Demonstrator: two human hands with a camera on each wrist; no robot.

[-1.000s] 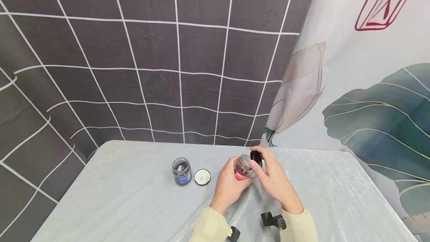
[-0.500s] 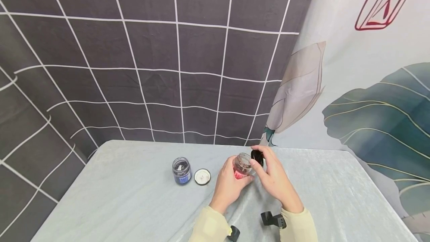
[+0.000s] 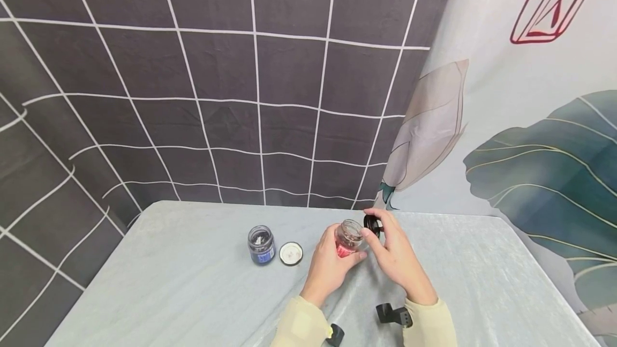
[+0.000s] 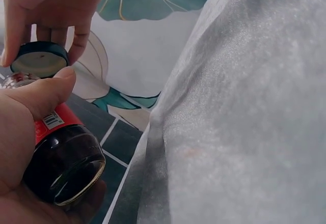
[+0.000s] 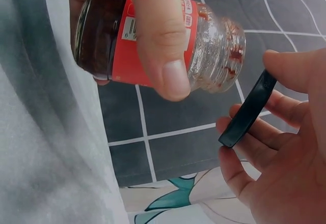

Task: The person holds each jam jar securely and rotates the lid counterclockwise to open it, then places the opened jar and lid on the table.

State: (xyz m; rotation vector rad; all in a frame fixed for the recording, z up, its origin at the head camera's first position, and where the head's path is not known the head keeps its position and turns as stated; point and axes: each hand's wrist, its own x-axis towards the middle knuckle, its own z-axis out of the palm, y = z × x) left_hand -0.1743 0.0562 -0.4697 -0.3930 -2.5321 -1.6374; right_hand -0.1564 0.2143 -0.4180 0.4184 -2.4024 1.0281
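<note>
My left hand (image 3: 328, 266) grips a glass jar (image 3: 349, 234) with a red label, its mouth uncovered. Dark contents fill the lower part, and reddish-brown smears cling inside the clear neck in the right wrist view. The left thumb (image 5: 170, 56) lies across the label. Just right of the mouth, my right hand (image 3: 397, 258) pinches a black jar lid (image 5: 249, 109) by its edge between thumb and fingers. Lid and rim are apart. In the left wrist view the pale inside of the lid (image 4: 41, 63) shows above the jar.
Left of the hands, a second open jar (image 3: 261, 245) with a blue label stands upright on the cloth-covered table (image 3: 193, 283). Beside it another lid (image 3: 291, 254) lies with its white inside up. A dark gridded curtain (image 3: 217, 68) hangs behind the table.
The black lid has moved slightly right, away from the jar's mouth, and has turned a little in my right hand. My left hand and the jar have hardly moved.
</note>
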